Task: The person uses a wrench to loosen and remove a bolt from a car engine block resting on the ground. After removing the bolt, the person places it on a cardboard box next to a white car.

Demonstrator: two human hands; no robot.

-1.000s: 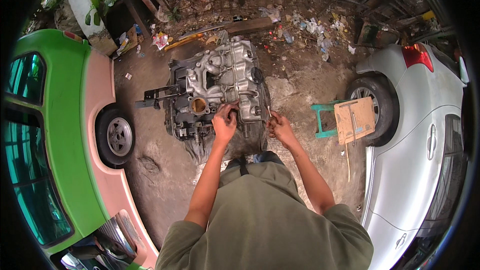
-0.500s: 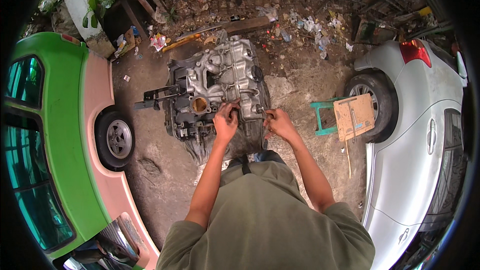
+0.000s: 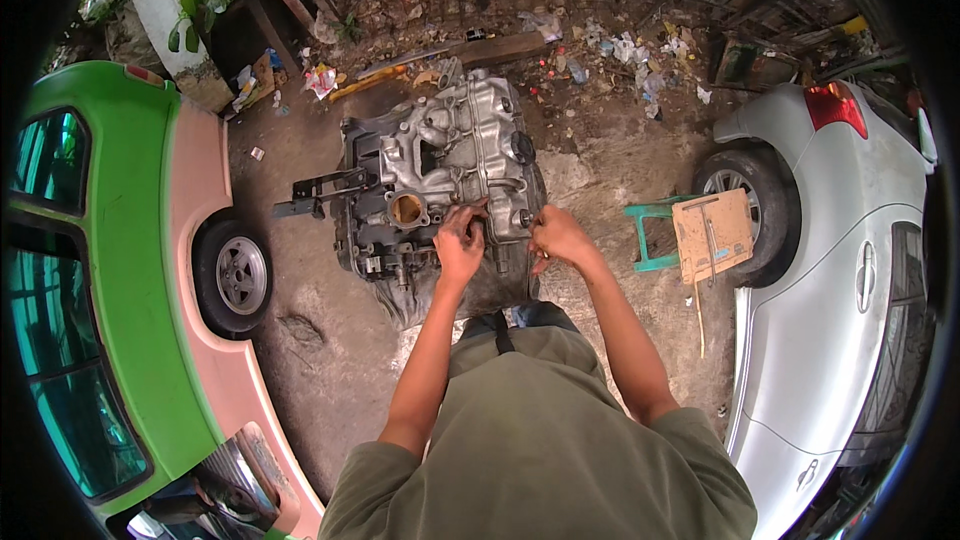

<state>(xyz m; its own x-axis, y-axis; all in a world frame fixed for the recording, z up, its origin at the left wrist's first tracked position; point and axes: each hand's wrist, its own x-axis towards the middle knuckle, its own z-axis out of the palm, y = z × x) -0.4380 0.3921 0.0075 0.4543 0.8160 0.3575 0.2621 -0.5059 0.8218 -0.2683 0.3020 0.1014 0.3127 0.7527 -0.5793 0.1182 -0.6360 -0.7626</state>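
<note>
A greasy engine [image 3: 435, 130] lies on the ground in front of me, its silver metal cover [image 3: 487, 140] running down the right side. Over the near left edge of that cover rests my left hand [image 3: 460, 242], fingers bent and apart, with nothing visible in them. My right hand [image 3: 560, 237] is closed at the cover's near right corner, beside a small dark round fitting [image 3: 525, 218]. Whatever its fingers grip is mostly hidden by the hand. Left of my left hand is a round intake opening [image 3: 406, 208] with a brownish inside.
A green and pink vehicle [image 3: 190, 230] stands at left, a silver car [image 3: 820, 250] at right. By the car's rear wheel a brown board [image 3: 712, 235] lies on a green stool [image 3: 650, 235]. Litter [image 3: 630, 55] and a wooden plank [image 3: 500, 48] lie beyond the engine.
The view has shifted slightly. My right hand has turned and its fingers have drawn in near the fitting; the shiny piece seen there before is now mostly covered. My left hand stays in place.
</note>
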